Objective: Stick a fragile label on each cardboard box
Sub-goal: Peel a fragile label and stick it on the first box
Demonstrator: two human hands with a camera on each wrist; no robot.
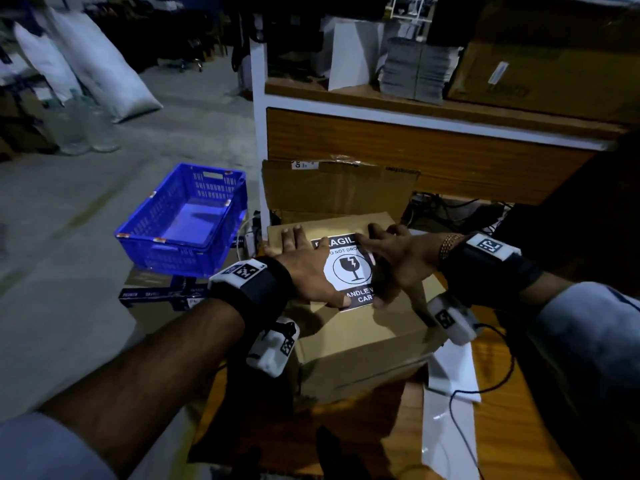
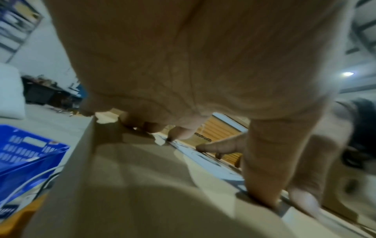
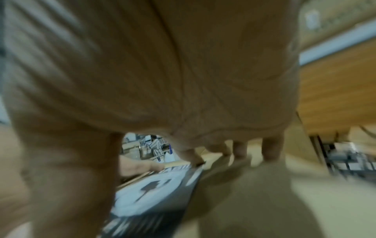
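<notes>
A fragile label (image 1: 349, 268) is being pressed flat onto the top of a closed cardboard box (image 1: 360, 337), which sits on the wooden worktop (image 1: 498, 427) in front of the person. The left hand (image 1: 304, 268) is laid flat, fingers spread, over the label's left edge, thumb down on the lower corner. The right hand (image 1: 394, 261) is laid flat and spread too, over the right edge and upper corner. Nothing is pinched — both hands are only pressing.

Step in hand, as judged: smoothing down, label already placed. Next move probably calls for the hands to be swept outward over the edges, then lifted, and another box and label fetched.

An open carton (image 1: 339, 188) is seen behind the box with its flaps up; contents are hidden. A blue crate (image 1: 183, 220) stands to the left on flat dark packs. White sheets (image 1: 450, 410) lie on the worktop at the right — possibly label backing or spare labels, cannot be told.

Hard to make out: the label text is partly covered by both hands. Both wrist views are blurred and mostly filled by palm; only fingertips (image 3: 270, 154) on cardboard and a slice of the label (image 3: 154, 196) are shown. No other boxes awaiting labels can be confirmed.
</notes>
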